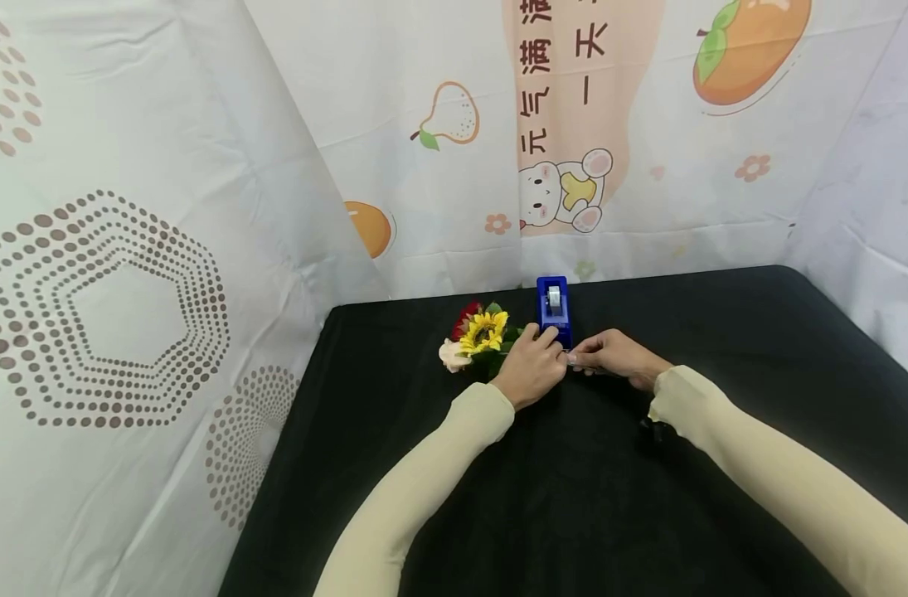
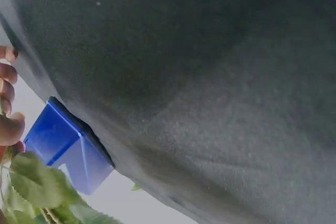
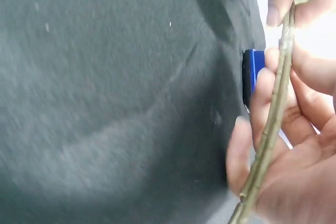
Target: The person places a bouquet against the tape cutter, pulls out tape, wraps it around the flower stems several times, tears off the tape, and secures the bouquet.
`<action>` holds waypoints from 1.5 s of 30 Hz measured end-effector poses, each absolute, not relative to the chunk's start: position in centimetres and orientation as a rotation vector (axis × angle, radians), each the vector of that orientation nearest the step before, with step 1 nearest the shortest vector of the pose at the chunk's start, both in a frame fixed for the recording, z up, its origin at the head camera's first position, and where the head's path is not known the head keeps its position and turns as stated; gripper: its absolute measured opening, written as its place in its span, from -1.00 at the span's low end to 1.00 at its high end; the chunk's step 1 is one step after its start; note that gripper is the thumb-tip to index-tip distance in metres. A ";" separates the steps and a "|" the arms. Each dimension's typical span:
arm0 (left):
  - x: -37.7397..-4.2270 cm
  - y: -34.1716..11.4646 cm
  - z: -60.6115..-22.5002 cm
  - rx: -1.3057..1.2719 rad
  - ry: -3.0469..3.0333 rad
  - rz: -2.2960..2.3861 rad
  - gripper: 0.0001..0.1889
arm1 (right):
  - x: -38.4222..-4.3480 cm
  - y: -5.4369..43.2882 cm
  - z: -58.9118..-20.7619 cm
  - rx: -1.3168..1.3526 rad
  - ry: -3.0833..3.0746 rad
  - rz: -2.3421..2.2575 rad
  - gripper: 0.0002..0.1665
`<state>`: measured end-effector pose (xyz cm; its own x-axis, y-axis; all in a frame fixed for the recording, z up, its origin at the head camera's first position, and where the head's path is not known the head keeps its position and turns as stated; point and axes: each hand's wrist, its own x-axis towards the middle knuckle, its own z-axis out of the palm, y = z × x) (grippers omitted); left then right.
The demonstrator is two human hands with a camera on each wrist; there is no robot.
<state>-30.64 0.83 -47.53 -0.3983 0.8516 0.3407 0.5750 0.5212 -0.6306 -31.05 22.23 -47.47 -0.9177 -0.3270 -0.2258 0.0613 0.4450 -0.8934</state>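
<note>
A bunch of flowers lies left of the hands in the head view, with a yellow sunflower point(image 1: 484, 332), a dark red bloom point(image 1: 464, 322) and a pale pink rose point(image 1: 454, 355). My left hand point(image 1: 531, 363) grips the bunch by its stems just below the leaves point(image 2: 37, 182). In the right wrist view the green flower stems point(image 3: 273, 124) run down past my right hand point(image 3: 294, 145). Its thumb and forefinger pinch the stems, where a shiny clear patch like tape point(image 3: 285, 44) shows. Just beyond both hands stands a blue tape dispenser point(image 1: 554, 308) with a roll in it.
Black cloth point(image 1: 543, 497) covers the table. A white printed curtain point(image 1: 424, 207) hangs behind the far edge, and another sheet point(image 1: 125, 332) hangs along the left side. A small dark object point(image 1: 651, 429) lies beneath the right sleeve.
</note>
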 end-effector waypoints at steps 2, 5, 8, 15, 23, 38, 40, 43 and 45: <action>-30.5 0.7 -47.5 -1.165 -2.078 0.536 -0.72 | -30.9 22.4 -47.6 -0.214 2.291 -1.496 -0.63; -30.4 0.6 -47.5 -1.178 -2.019 0.525 -0.73 | -30.6 22.4 -47.7 -0.201 2.252 -1.519 -0.65; -30.2 0.5 -47.5 -1.174 -1.993 0.527 -0.78 | -30.2 22.2 -47.5 -0.229 2.259 -1.516 -0.65; -30.1 0.7 -47.0 -1.125 -2.159 0.582 -0.83 | -29.6 21.6 -47.1 -0.237 2.385 -1.479 -0.66; -29.8 1.0 -46.5 -1.267 -2.313 0.614 -0.75 | -28.9 21.6 -48.1 -0.270 2.432 -1.429 -0.76; -29.6 0.0 -46.1 -1.298 -2.033 0.657 -0.76 | -28.7 21.4 -47.4 -0.245 2.347 -1.520 -0.67; -29.6 -0.1 -46.2 -1.304 -2.005 0.664 -0.74 | -28.7 21.3 -47.3 -0.239 2.331 -1.511 -0.67; -29.5 -0.2 -46.2 -1.328 -1.950 0.653 -0.72 | -28.7 21.4 -47.1 -0.279 2.290 -1.485 -0.69; -29.4 -0.2 -46.3 -1.335 -1.909 0.644 -0.72 | -28.8 21.4 -46.9 -0.307 2.254 -1.458 -0.74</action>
